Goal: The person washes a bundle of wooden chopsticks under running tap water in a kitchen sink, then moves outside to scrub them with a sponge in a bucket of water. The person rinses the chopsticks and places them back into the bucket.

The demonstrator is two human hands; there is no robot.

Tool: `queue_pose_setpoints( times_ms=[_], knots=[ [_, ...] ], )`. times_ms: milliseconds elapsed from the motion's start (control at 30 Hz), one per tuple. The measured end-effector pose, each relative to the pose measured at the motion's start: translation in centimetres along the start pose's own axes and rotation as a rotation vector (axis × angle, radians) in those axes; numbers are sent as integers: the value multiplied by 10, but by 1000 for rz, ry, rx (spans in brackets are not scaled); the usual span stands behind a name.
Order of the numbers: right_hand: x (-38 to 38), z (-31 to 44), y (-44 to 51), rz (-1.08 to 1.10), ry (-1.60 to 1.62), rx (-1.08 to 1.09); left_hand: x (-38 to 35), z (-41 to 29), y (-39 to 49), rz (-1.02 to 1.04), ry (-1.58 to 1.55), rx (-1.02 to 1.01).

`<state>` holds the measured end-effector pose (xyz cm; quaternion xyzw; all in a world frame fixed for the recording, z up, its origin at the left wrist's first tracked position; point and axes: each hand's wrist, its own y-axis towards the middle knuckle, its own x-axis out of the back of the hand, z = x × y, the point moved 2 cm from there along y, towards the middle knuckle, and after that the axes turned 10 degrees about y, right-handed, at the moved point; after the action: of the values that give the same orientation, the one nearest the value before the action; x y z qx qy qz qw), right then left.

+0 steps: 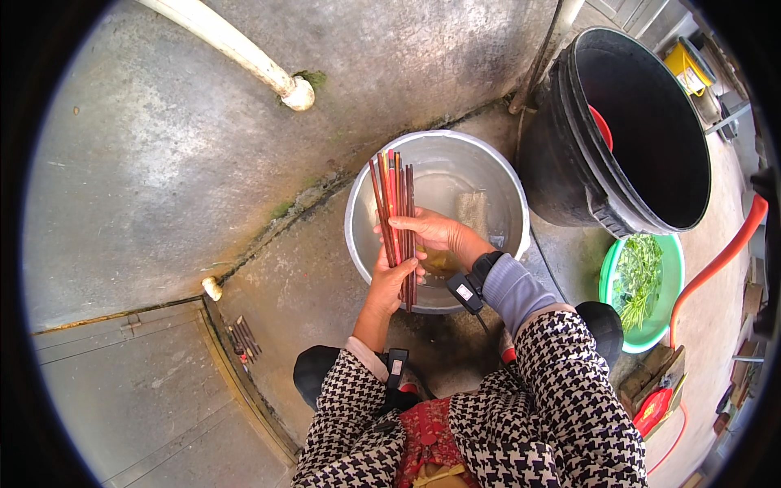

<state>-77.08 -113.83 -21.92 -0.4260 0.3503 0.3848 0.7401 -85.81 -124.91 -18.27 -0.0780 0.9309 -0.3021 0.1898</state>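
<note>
A bundle of chopsticks (pixel 393 195), mostly dark red-brown with a few bright red or yellow ones, is held over a wide metal basin (pixel 436 141). My left hand (pixel 388 283) grips the lower part of the bundle, thumb across the front. Higher up, my right hand (pixel 430 229) closes around the same sticks from the right side. Inside the basin lies a folded, coarse woven cloth (pixel 472 210), partly covered by my right wrist. Something yellowish (pixel 440 261) shows on the basin's bottom beneath my right hand; what it is I cannot tell.
A tall black plastic bin (pixel 549 146) stands right of the basin, a red object inside it. Below it sits a green plastic basin (pixel 674 274) with leafy greens (pixel 639 280). An orange-red hose (pixel 714 262) curves past. Short sticks (pixel 245 338) lie by the door sill; a concrete wall (pixel 183 152) rises behind.
</note>
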Motion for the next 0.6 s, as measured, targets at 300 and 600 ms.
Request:
queue_pose_setpoints(
  times_ms=[300,600],
  knots=[
    [25,16,-6,-261,-75,38,6,0,1,-48,-13,-53],
    [32,22,-7,-275,-63,66,7,1,3,-83,-27,-35]
  ],
)
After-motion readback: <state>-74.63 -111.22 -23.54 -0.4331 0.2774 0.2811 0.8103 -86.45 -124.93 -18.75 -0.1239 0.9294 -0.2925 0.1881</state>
